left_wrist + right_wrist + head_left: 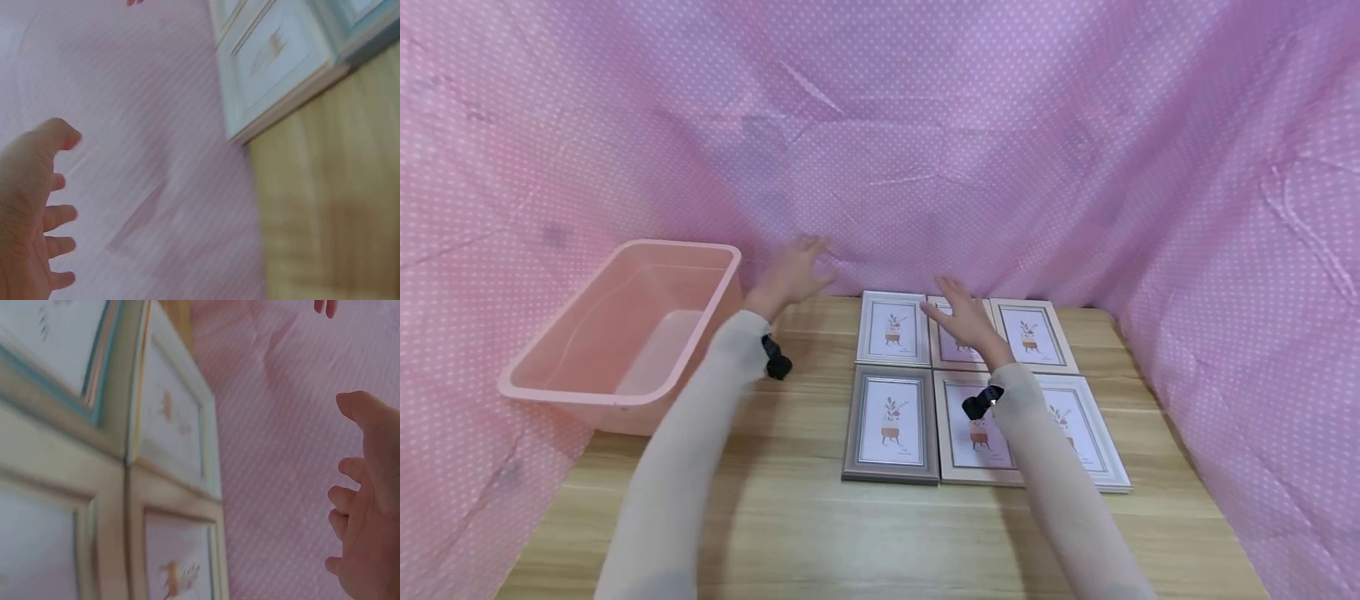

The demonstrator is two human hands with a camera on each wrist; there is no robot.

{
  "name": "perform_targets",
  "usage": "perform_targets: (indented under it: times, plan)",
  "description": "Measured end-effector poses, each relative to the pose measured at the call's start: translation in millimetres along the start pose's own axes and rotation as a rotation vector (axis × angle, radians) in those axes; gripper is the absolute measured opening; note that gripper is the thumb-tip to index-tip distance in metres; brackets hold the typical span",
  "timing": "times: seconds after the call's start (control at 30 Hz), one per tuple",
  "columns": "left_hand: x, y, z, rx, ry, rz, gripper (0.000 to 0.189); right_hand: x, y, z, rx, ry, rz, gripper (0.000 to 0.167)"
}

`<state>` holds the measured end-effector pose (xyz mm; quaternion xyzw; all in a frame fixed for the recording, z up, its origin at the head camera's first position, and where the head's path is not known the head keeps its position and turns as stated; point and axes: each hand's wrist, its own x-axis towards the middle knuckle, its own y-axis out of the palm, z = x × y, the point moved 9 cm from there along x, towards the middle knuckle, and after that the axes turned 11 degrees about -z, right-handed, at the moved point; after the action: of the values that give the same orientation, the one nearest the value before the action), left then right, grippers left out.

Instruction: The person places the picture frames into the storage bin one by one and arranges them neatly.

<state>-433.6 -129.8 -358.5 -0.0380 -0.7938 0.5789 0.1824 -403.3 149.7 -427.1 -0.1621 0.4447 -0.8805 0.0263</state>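
Note:
Several picture frames lie flat in two rows on the table, each showing a potted-plant print. The back row has a white picture frame [892, 328] at its left end and a cream picture frame [1032, 335] at its right. In front are a grey picture frame [891, 425], a cream one and a white picture frame [1078, 425]. My left hand [792, 275] hovers between the pink tub and the frames, fingers spread, holding nothing. Above the back middle frame hangs my right hand [962, 317], also spread and holding nothing; it and the forearm partly cover the frames below.
A pink plastic tub [621, 398] stands at the left on the wooden table [797, 517]; the part of its inside that shows holds nothing. Pink dotted cloth [880, 150] hangs behind the table and along both sides. A dark wrist camera is strapped to each wrist.

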Motion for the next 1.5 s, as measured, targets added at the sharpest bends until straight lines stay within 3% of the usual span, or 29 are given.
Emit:
perform_targets:
  times: [0.1, 0.3, 0.43, 0.6, 0.77, 1.0, 1.23, 1.5]
  plan:
    - [-2.5, -33.3, 21.0, 0.021, -0.023, -0.016, 0.073, 6.9, 4, 25, 0.084, -0.024, -0.003, 0.077]
    - [-22.0, -86.5, 75.2, -0.075, -0.123, 0.009, 0.068, 10.6, 28, 77, 0.253, -0.049, 0.058, 0.076]
    - [-43.5, -112.5, 112.8, -0.079, -0.13, 0.056, 0.069, 5.8, 51, 113, 0.324, -0.086, 0.124, 0.078]
    - [-75.6, -132.8, 159.4, -0.159, -0.184, 0.115, 0.071, 0.1, 75, 155, 0.363, -0.158, 0.176, 0.077]
    - [-105.2, -141.8, 192.4, -0.163, -0.224, 0.181, 0.067, -4.4, 86, 190, 0.411, -0.218, 0.191, 0.077]
    - [-134.9, -145.6, 223.9, -0.156, -0.307, 0.223, 0.064, -10.7, 98, 228, 0.387, -0.306, 0.214, 0.075]
    - [-151.2, -143.5, 239.5, -0.165, -0.385, 0.274, 0.067, -11.5, 109, 258, 0.368, -0.361, 0.216, 0.077]
    - [-164.1, -139.0, 250.7, -0.197, -0.467, 0.32, 0.064, -3.0, 129, 282, 0.401, -0.347, 0.254, 0.078]
